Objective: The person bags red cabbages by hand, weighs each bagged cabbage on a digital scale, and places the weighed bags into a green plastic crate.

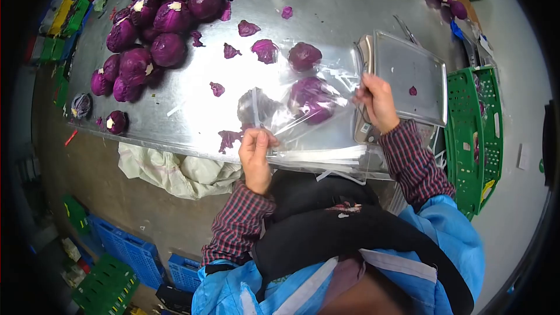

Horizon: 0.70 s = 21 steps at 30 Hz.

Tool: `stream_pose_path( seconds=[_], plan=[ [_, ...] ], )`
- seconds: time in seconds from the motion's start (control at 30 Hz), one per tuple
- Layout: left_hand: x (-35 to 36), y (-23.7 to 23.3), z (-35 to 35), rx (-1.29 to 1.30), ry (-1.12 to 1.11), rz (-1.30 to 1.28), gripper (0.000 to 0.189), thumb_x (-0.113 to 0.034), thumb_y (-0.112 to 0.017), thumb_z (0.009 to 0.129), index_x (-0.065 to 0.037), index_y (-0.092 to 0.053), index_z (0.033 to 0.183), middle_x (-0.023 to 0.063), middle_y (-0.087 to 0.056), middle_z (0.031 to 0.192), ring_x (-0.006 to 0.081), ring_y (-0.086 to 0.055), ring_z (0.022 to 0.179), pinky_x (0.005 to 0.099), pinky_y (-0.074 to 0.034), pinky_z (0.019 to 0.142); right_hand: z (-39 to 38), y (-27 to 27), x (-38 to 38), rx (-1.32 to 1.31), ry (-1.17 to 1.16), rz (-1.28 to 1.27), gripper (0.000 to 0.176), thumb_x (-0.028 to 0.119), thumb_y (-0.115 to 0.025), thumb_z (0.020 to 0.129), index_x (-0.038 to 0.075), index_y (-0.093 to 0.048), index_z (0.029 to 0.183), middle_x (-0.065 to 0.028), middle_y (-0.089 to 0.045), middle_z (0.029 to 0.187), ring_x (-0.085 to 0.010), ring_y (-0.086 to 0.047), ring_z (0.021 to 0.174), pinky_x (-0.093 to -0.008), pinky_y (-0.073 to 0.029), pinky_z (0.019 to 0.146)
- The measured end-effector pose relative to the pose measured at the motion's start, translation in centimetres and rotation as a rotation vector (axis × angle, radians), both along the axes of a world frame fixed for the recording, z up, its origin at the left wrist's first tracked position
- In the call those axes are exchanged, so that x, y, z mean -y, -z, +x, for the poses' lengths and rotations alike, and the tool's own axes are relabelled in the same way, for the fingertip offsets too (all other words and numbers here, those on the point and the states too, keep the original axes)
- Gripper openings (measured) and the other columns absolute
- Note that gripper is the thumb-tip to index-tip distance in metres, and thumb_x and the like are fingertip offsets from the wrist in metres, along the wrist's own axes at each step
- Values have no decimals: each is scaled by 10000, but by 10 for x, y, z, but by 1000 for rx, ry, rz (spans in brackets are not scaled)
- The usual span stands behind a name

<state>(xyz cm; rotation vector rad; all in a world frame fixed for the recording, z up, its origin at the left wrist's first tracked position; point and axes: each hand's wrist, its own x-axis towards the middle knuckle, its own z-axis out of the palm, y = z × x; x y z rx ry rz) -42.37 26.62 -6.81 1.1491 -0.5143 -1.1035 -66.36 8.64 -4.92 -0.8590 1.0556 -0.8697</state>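
Note:
Between my hands a clear plastic bag (pixel 280 131) is stretched over the metal table. My left hand (pixel 256 154) pinches its near left edge. Fingers of my right hand (pixel 376 100) are closed on its right side, beside the scale. A red cabbage (pixel 312 99) shows under or behind the shiny film; whether it is inside the bag I cannot tell. Just beyond it lies a smaller purple cabbage piece (pixel 304 56). A stack of clear bags with white strips (pixel 326 155) rests at the near table edge.
Many red cabbages (pixel 169 49) are heaped at the back left of the metal table (pixel 198 99). Loose purple leaves (pixel 265 51) lie scattered mid-table. On the right are a scale with a steel plate (pixel 408 76) and a green crate (pixel 466 134). A white sack (pixel 175 169) hangs below the edge.

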Motion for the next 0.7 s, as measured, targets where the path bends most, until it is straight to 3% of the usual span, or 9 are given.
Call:
stream_pose_path(
  seconds=[0.13, 0.17, 0.27, 0.33, 0.4, 0.47, 0.53, 0.67, 0.7],
  plan=[
    [-13, 35, -1, -87, 160, 500, 142, -165, -554, 952, -40, -518, 897, 66, -567, 888, 115, -533, 770, 275, -445, 731, -20, 33, -46, -151, 145, 188, 215, 196, -540, 947, 69, -532, 775, -12, -551, 650, -108, -555, 534, -265, -514, 500],
    [-14, 42, -7, 647, 67, 389, 198, -172, -629, 890, -26, -534, 983, 150, -528, 1112, 209, -540, 955, 341, -432, 836, -21, 36, -52, -146, 168, 182, 214, 196, -554, 940, 67, -534, 770, -9, -549, 643, -102, -550, 521, -259, -505, 480],
    [27, -20, -23, 1113, 13, -185, 417, -249, -692, 827, -31, -540, 1148, 187, -424, 1299, 331, -449, 1149, 441, -376, 940, -28, 37, -62, -165, 169, 175, 209, 200, -573, 932, 60, -546, 779, -9, -552, 642, -96, -550, 514, -251, -497, 484],
    [46, -10, -38, 1284, 272, -116, 504, -284, -698, 820, -53, -508, 1226, 184, -409, 1335, 370, -394, 1206, 470, -331, 996, -30, 29, -59, -432, 16, 76, 181, 185, -593, 915, 47, -551, 805, 8, -549, 647, -103, -559, 535, -258, -505, 533],
    [57, 6, -44, 1445, 539, -54, 594, -318, -703, 813, -74, -475, 1303, 180, -393, 1372, 409, -340, 1262, 500, -285, 1052, -22, 11, -59, -822, -82, -172, 184, 185, -624, 893, 13, -590, 949, -69, -629, 834, -178, -633, 750, -298, -523, 720],
    [64, 25, -42, 1366, 589, -98, 665, -452, -703, 766, -87, -518, 1291, 157, -412, 1375, 423, -356, 1242, 576, -285, 1005, -2, -17, -59, -1090, -302, -1037, 362, 212, -659, 869, 5, -568, 1152, -135, -615, 1112, -238, -597, 1032, -334, -474, 890],
    [63, 23, -39, 1351, 592, -67, 646, -422, -725, 757, -91, -530, 1276, 192, -413, 1370, 433, -379, 1237, 552, -305, 1018, 10, -3, -65, -1180, -524, -1077, 507, 267, -649, 880, 23, -493, 1296, -156, -535, 1286, -278, -516, 1181, -366, -406, 990],
    [78, 35, -17, 1048, 581, -4, 635, -341, -764, 740, -47, -540, 1257, 258, -478, 1275, 369, -516, 1150, 429, -427, 948, 23, 56, -60, -229, -532, 225, 600, 483, -577, 897, 82, -488, 1334, -143, -584, 1202, -228, -599, 990, -305, -532, 704],
    [85, 42, -9, 985, 619, -4, 617, -311, -760, 760, -31, -534, 1262, 230, -516, 1242, 317, -548, 1112, 395, -448, 920, 28, 51, -59, -218, -497, 197, 627, 509, -565, 897, 64, -485, 1331, -130, -603, 1157, -192, -604, 951, -285, -531, 659]
  ],
)
